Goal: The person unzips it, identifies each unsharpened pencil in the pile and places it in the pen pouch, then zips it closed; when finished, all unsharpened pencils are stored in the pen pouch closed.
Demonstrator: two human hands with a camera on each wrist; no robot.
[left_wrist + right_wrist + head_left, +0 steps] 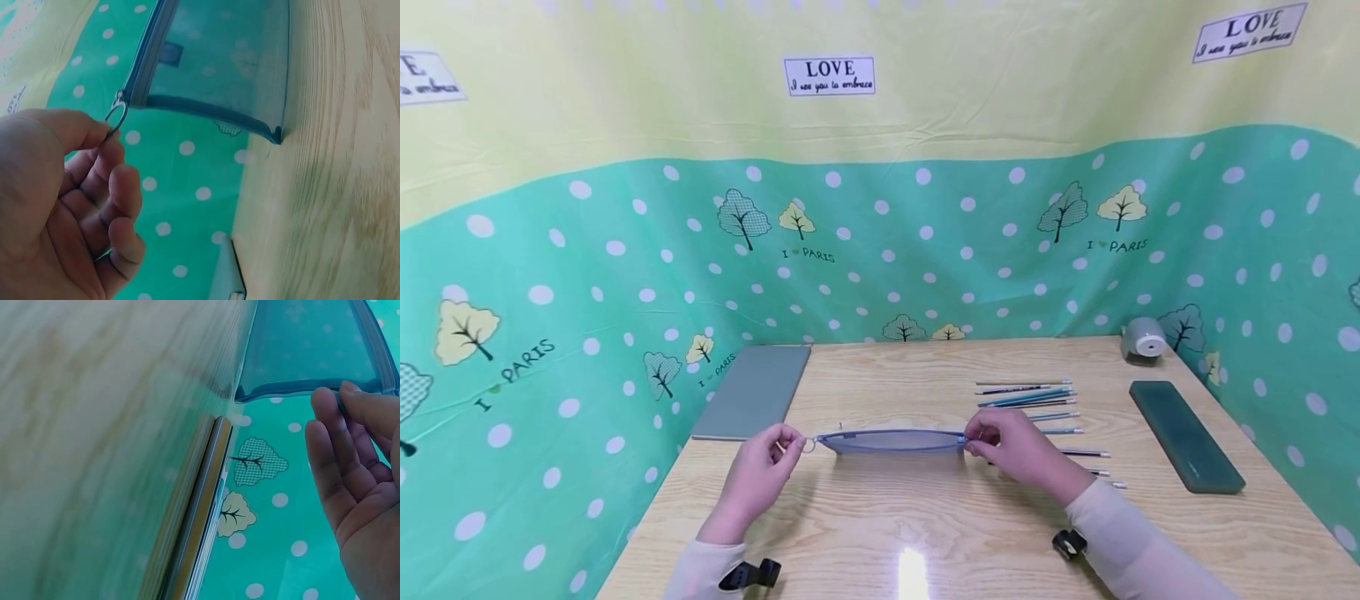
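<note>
A translucent blue zippered mesh pouch (pixel 895 442) is held upright between both hands, just over the table in the middle of the head view. My left hand (pixel 765 467) pinches the metal ring (pixel 117 117) at the pouch's left end between thumb and forefinger, its other fingers loosely curled. At the opposite end, the thumb and forefinger of my right hand (pixel 1011 442) pinch the pouch's top corner. In the left wrist view the zipper (pixel 147 56) runs along the pouch's edge. Several pencils (pixel 1026 400) lie beside and partly behind the right hand.
On the wooden table (pixel 865 533), a grey flat board (pixel 756 392) lies at the back left. A dark green long case (pixel 1183 437) lies at the right. Behind it stands a grey pencil sharpener (pixel 1142 340). A patterned green and yellow curtain (pixel 880 250) surrounds the table.
</note>
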